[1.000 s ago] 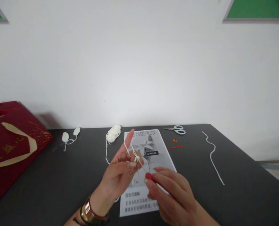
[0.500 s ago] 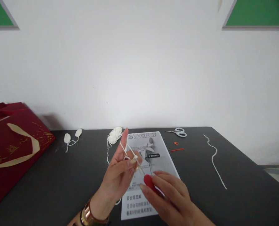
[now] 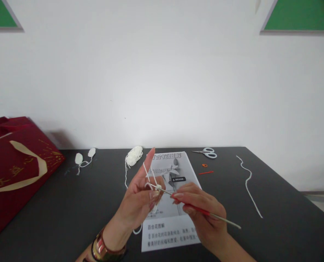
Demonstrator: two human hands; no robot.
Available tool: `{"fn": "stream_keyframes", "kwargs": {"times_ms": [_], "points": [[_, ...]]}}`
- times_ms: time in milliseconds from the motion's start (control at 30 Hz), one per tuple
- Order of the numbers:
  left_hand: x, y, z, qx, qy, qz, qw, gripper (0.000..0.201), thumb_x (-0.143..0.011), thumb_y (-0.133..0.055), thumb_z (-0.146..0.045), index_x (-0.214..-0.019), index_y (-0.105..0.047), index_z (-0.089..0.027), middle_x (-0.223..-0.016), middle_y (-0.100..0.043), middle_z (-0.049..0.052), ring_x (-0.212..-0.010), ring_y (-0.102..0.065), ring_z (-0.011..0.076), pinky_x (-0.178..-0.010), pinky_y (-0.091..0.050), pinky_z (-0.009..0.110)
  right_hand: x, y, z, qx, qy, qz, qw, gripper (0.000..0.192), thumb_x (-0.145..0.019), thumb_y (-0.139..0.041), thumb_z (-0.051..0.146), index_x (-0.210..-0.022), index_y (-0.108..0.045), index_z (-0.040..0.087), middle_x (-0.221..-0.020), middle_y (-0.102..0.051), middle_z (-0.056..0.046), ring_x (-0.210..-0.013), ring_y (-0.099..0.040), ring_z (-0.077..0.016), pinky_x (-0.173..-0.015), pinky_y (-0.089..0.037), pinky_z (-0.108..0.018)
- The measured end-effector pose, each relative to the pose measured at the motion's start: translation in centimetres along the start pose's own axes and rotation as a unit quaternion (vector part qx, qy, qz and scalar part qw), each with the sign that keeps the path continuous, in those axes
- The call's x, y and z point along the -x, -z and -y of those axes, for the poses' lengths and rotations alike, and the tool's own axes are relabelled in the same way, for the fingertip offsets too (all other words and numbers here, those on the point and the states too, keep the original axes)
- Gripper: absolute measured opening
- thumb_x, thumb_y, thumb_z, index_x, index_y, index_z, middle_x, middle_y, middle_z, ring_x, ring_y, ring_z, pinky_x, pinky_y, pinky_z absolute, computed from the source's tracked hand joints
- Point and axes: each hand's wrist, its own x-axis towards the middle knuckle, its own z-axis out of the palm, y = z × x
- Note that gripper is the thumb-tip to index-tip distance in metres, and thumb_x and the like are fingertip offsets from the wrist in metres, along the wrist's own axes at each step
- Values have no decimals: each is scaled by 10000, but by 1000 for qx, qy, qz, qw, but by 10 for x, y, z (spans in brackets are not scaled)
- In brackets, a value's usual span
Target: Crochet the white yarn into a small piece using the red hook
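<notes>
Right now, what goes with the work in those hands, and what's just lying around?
With the work:
- hook, in the right hand
- knotted yarn, in the left hand
- ball, probably feeding it
- sheet, maybe a guide, beneath the hands

Lying around:
- scissors
- orange clip
- red needle
- loose strand
- two white pieces
- bag

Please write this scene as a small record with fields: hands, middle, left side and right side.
Left hand: pinches small white yarn piece; yarn passes over raised index finger
Right hand: holds red-handled hook, thin end at that piece
Middle: printed sheet below the hands; white yarn ball farther back
Left side: dark red bag; two white oval pieces
Right side: scissors; orange clip; red needle-like tool; loose white strand
</notes>
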Motion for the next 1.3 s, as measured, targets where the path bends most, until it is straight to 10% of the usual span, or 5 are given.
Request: {"fn": "stream_keyframes", "kwargs": {"times_ms": [200,367,767,1300], "points": [[2,-6,7,20,-10,-14,1000,942,-699,-637,-107,-1470,-151,-342,-600,-504,-25,-561,-447,117,-529,-320,222,4,4,4,290,229,41,928,257,-859,-556,131,-1090,-665,156,-903,-735,-90,-909,-668,-201,-791,-585,-306],[4,-11,16,-35,-86,-83,992,945,-752,-644,-100,-1459,-101,-413,-618,-503,-55,-538,-431,91,-518,-355,201,7,1,6,376,248,29,892,219,-843,-568,127,-1023,-688,160,-858,-744,-72,-831,-680,-182,-851,-572,-318],[1,-3,20,-61,-97,-70,991,894,-774,-638,-106,-1444,-153,-445,-614,-480,-61,-497,-377,73,-478,-338,184,6,-2,5,73,23,-6,997,387,-822,-549,28,-1153,-611,219,-971,-679,-83,-822,-639,-177,-671,-538,-286],[-4,-1,8,56,7,-17,998,751,-639,-559,-22,-1351,-482,-249,-438,-359,-71,-480,-225,86,-534,-286,225,0,14,-2,-208,-173,-115,956,110,-864,-607,259,-888,-705,214,-755,-653,-23,-666,-601,-140,-620,-448,-279]]}}
